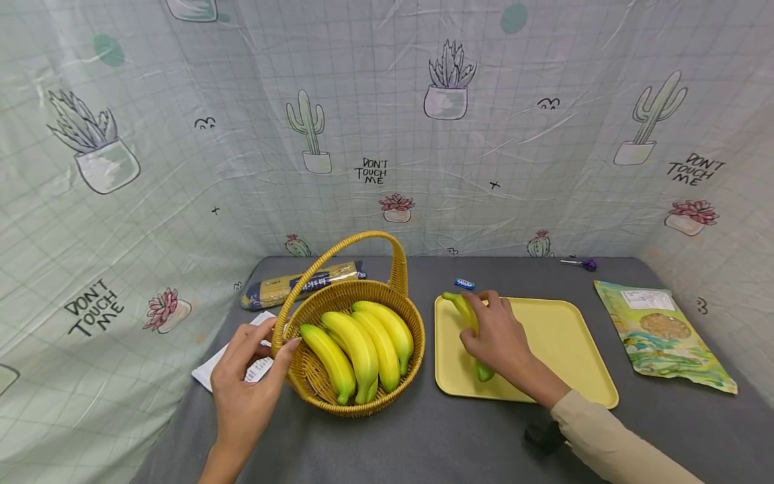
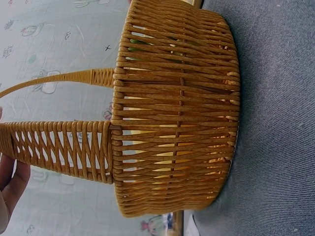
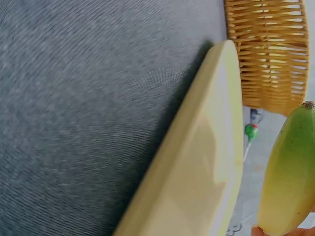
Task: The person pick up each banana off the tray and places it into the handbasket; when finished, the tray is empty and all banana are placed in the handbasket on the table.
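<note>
A yellow-brown wicker basket with a tall arched handle stands in the middle of the grey table, with several bananas lying in it. My left hand holds the handle near its left base, thumb on one side and fingers on the other. In the left wrist view, fingertips show at the edge of the handle. Over the left part of a yellow tray, my right hand grips a single banana. The right wrist view shows this banana raised above the tray, green tip outward.
Behind the basket lies a yellow-and-blue packet; white printed paper is at its left. A small blue wrapped item sits behind the tray. A purple lollipop and a green patterned bag lie on the right.
</note>
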